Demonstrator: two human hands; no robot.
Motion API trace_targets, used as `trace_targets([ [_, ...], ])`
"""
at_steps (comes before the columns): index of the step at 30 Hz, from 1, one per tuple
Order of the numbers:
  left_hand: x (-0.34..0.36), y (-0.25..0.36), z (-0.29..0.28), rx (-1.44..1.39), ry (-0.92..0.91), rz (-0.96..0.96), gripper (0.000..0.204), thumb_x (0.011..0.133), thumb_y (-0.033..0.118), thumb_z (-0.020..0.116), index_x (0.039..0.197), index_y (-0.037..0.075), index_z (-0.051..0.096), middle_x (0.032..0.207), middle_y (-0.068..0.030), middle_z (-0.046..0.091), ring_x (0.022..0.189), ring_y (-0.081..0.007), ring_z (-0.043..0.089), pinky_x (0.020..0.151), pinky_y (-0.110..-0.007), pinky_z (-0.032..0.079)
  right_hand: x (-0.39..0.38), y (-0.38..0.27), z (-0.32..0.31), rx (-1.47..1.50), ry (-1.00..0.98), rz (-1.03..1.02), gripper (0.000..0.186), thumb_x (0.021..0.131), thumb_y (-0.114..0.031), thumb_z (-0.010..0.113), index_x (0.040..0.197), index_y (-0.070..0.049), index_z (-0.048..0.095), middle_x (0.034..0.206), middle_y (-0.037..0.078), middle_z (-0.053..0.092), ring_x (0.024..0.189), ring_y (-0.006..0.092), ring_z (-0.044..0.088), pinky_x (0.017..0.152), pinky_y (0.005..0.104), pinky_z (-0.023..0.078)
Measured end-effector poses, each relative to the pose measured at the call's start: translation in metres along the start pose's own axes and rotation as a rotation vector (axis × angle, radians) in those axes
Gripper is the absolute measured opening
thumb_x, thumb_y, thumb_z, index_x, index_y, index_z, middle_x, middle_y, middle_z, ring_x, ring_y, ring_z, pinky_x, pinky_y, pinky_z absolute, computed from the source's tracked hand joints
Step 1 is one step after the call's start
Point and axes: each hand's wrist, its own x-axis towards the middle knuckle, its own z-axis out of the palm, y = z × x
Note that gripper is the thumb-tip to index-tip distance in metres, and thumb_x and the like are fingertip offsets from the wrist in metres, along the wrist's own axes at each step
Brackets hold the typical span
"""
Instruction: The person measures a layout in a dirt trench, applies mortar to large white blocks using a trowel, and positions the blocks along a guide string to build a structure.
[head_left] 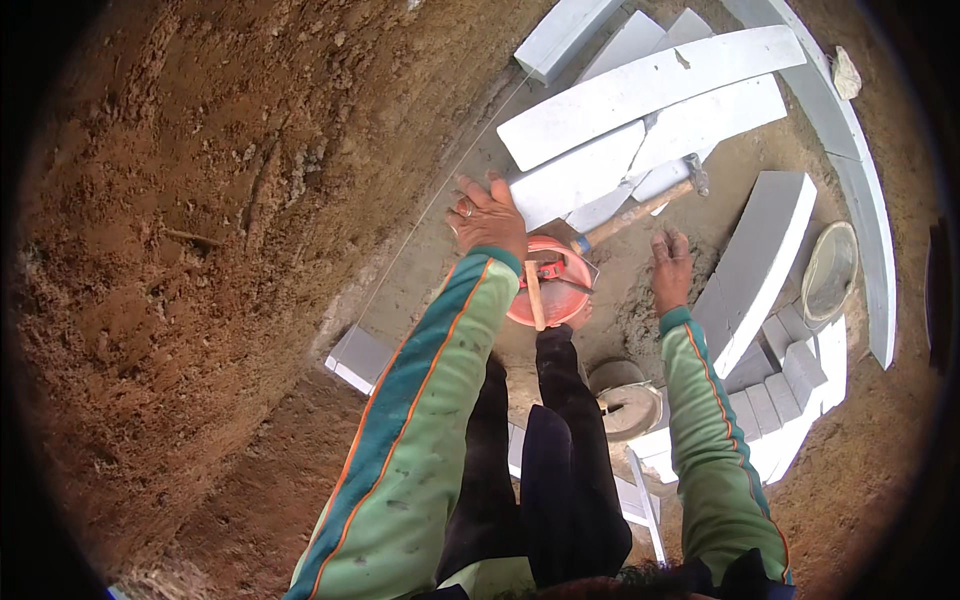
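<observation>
My left hand (490, 215) has its fingers apart, close to the end of a long white block (580, 175); whether it touches the block I cannot tell. It holds nothing I can see. My right hand (672, 270) hangs over the wet grey mortar, nothing in it, fingers loosely stretched. Between my arms sits a red bucket (570, 305) with a wood-handled tool (535, 295) lying across it. A hammer (640, 215) with a wooden handle rests beside the white blocks. Over that stack lies another long white block (650, 95).
A taut string (440, 205) runs along the earth bank (230, 200) at left. More blocks (755, 260) are piled at right, near a mortar-crusted bucket (830, 270). A second dirty bucket (630, 410) stands by my legs. A curved block wall (865, 200) borders the far right.
</observation>
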Motion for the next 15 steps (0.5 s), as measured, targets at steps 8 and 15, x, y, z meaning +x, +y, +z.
trace_targets([
  [8, 0.001, 0.003, 0.008, 0.036, 0.009, 0.023, 0.069, 0.095, 0.023, 0.055, 0.156, 0.005, 0.026, 0.158, -0.0346, 0.023, 0.121, -0.0398, 0.052, 0.107, -0.065, 0.033, 0.027, -0.090, 0.044, 0.273, 0.188, 0.002, 0.073, 0.100, -0.032, 0.065, 0.155, 0.000, 0.029, 0.144, 0.021, 0.048, 0.122, 0.0289, 0.058, 0.098, 0.0419, 0.052],
  [15, 0.001, -0.001, 0.005, 0.043, 0.014, 0.038, 0.070, 0.093, 0.020, 0.059, 0.153, 0.003, 0.027, 0.157, -0.0351, 0.023, 0.115, -0.0364, 0.054, 0.106, -0.065, 0.034, 0.100, -0.159, 0.053, 0.346, 0.457, 0.031, 0.076, 0.102, -0.035, 0.060, 0.155, 0.005, 0.023, 0.141, 0.026, 0.050, 0.125, 0.0330, 0.055, 0.102, 0.0431, 0.048],
])
